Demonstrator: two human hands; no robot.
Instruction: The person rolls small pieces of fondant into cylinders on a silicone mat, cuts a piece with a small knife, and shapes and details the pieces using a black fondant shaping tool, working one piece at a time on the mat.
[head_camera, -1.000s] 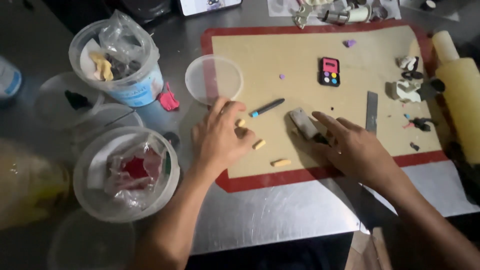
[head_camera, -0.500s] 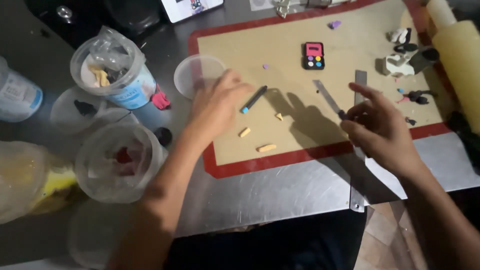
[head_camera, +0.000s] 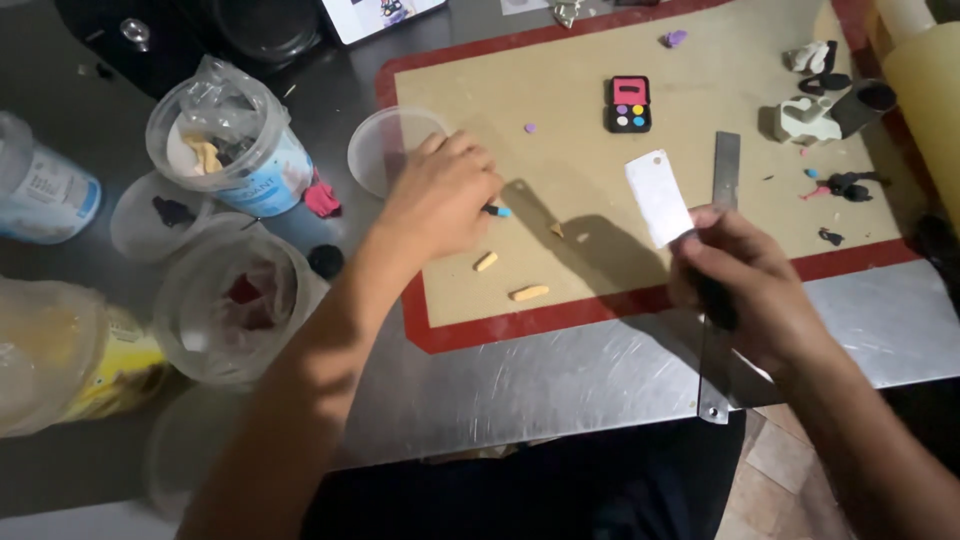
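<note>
Dim overhead light, soft shadows, slight blur.

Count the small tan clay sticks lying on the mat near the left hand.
2: one tan stick just below the left hand, another lower right near the mat's red border. The hand may hide more.

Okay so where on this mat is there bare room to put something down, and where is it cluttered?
The widest bare patch of the mat lies above the left hand, left of the small pink and black palette. Another lies between the tan clay pieces and the right hand. The right edge is crowded with white and black clay bits and a rolling pin.
</note>
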